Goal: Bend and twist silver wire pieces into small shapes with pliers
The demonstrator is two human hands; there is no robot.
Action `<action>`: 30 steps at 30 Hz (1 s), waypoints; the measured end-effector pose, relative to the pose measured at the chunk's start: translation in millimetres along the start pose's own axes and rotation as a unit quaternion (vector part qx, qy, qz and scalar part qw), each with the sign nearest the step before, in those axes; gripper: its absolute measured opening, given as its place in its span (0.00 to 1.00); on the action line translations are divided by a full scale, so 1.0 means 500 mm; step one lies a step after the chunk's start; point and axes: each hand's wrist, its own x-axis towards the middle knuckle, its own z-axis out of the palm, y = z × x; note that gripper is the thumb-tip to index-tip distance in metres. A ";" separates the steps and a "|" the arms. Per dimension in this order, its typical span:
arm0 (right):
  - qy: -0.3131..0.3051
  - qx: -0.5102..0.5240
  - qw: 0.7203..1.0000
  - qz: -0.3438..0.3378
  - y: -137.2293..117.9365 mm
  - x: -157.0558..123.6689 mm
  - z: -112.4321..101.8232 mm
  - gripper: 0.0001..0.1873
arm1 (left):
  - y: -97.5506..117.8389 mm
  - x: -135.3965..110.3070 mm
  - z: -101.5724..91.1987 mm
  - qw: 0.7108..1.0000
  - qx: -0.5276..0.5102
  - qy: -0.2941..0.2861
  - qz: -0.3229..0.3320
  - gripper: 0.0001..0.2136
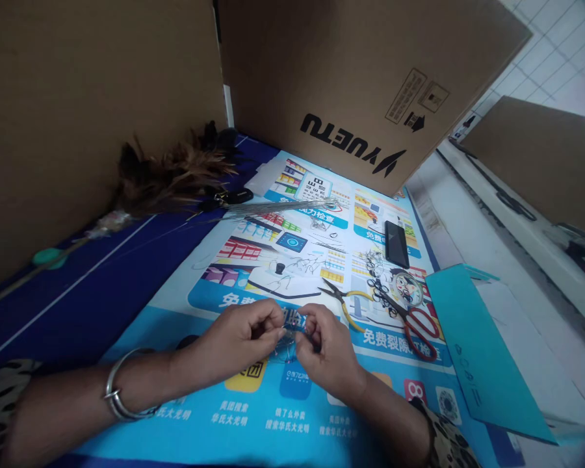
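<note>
My left hand (246, 330) and my right hand (329, 351) meet at the near middle of the mat, thumbs and fingers pinched together. Between their fingertips is a small piece of thin wire (287, 337) with tiny pale and pink spots; its finer shape is too small to make out. Beyond the right hand lie yellow-handled pliers (344, 296), jaws apart. Red-handled scissors (419, 328) rest to their right, beside black loops (376, 281) and a round clear roll or case (407, 288). Loose bits of wire (292, 270) are scattered farther off.
A bundle of straight wires (283, 208) lies across the printed mat (166, 364). There is a black phone (396, 244) at the right, near a turquoise folder (482, 357). At the left is a feather duster (175, 172). Cardboard panels (361, 78) stand behind.
</note>
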 end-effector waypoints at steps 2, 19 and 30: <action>0.002 -0.008 1.000 -0.013 -0.001 -0.001 0.000 0.18 | 0.000 -0.001 0.002 1.000 0.015 0.005 0.000 0.04; 0.032 0.021 0.997 -0.062 -0.004 0.005 -0.015 0.12 | 0.006 0.005 -0.022 0.996 0.037 0.081 -0.011 0.02; -0.038 0.102 0.993 -0.043 -0.002 0.006 -0.011 0.15 | -0.005 0.009 -0.019 0.998 0.041 0.040 0.000 0.02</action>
